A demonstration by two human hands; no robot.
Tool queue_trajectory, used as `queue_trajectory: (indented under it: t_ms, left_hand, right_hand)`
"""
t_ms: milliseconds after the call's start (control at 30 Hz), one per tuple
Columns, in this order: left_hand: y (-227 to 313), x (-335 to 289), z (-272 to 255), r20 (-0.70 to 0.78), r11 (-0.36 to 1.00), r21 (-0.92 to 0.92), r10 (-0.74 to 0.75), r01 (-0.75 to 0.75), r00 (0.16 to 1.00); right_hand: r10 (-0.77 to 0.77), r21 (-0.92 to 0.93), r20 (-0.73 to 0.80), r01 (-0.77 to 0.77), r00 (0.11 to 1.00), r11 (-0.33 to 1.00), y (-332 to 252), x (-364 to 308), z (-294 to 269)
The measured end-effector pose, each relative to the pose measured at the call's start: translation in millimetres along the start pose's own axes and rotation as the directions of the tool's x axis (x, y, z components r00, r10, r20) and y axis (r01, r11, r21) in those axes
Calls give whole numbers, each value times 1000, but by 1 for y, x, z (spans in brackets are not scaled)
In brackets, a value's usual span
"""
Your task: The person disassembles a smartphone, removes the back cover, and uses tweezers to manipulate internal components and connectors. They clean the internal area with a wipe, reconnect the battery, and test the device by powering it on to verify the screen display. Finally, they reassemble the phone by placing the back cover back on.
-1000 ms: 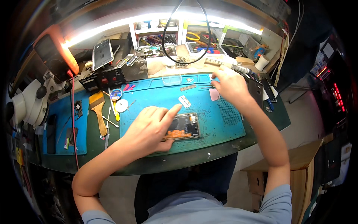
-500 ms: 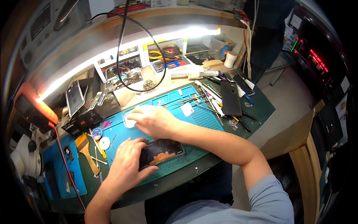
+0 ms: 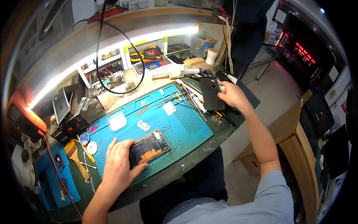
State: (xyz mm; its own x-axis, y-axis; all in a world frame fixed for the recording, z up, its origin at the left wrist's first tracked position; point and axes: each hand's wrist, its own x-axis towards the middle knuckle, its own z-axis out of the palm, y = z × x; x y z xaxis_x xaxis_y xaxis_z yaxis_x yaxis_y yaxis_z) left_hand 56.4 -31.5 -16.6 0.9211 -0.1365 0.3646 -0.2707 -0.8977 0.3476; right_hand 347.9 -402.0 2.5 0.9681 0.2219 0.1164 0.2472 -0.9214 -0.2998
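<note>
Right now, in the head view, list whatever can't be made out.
Head view:
Opened phone: left end, hidden by the left hand.
Black phone-shaped thing: part of its right edge, behind the right hand.
White device, far left: outer side, lost in the dark rim.

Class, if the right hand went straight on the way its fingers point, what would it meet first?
Most likely the black phone, just left of the right hand. The hand seems to be at its edge and may be touching it; depth is unclear here.
</note>
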Motion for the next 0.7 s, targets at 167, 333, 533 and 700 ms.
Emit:
queue_trajectory:
  t_ms: [167,333,533,700]
  left_hand:
    - [5,1,-10,-69,999,37,-22,25,997]
    - [0,1,-18,-148,999,32,-35,40,988]
    - [-13,-12,-33,-93,999,-27,17,-19,996]
    - [-17,-19,-37,-226,993,-19,107,-114,968]
  right_hand:
    - [41,59,-274,-25,961,998,30,14,-30]
    - [68,23,-231,-64,971,998,58,29,-25]
    - [-97,-110,-317,65,943,992,97,27,-17]
    - [-5,24,-340,14,941,1000,21,21,-23]
